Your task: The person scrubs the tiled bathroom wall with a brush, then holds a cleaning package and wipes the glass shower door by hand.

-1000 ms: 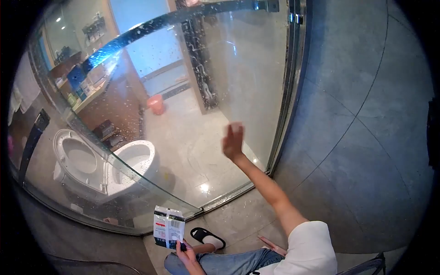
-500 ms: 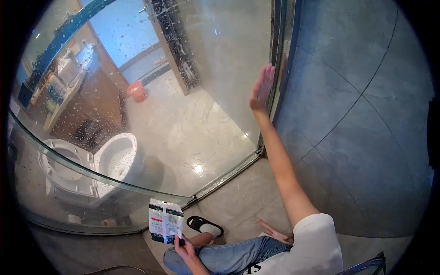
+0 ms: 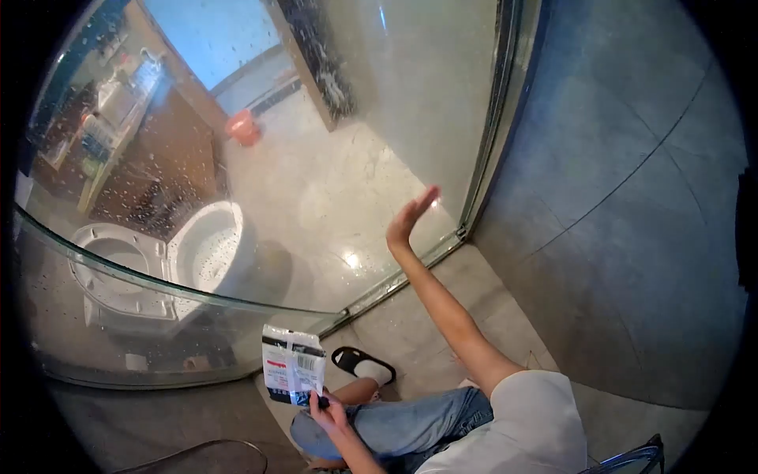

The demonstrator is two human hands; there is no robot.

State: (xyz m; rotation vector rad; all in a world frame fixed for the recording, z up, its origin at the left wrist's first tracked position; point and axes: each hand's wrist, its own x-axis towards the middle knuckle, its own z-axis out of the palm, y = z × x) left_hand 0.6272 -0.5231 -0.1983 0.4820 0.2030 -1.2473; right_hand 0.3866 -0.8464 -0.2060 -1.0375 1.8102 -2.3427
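My left hand (image 3: 330, 412) grips the lower right corner of a white and black packet (image 3: 293, 366), which stands upright above my bent knee in blue jeans (image 3: 387, 426). Something small and dark shows at my fingertips. My right hand (image 3: 412, 217) is raised on an outstretched arm, with its fingers extended and nothing in it. It appears in front of the wet glass panel (image 3: 418, 103); whether it touches the glass I cannot tell.
Behind the curved glass are a white toilet (image 3: 209, 253) with its lid up, a red bucket (image 3: 242, 127) and a shelf of bottles (image 3: 118, 134). A grey tiled wall (image 3: 616, 197) rises at the right. A black slipper (image 3: 355, 361) is on my foot.
From the metal door frame, my right hand has moved down and to the left, with its fingers still stretched. My left hand keeps the packet in nearly the same place.
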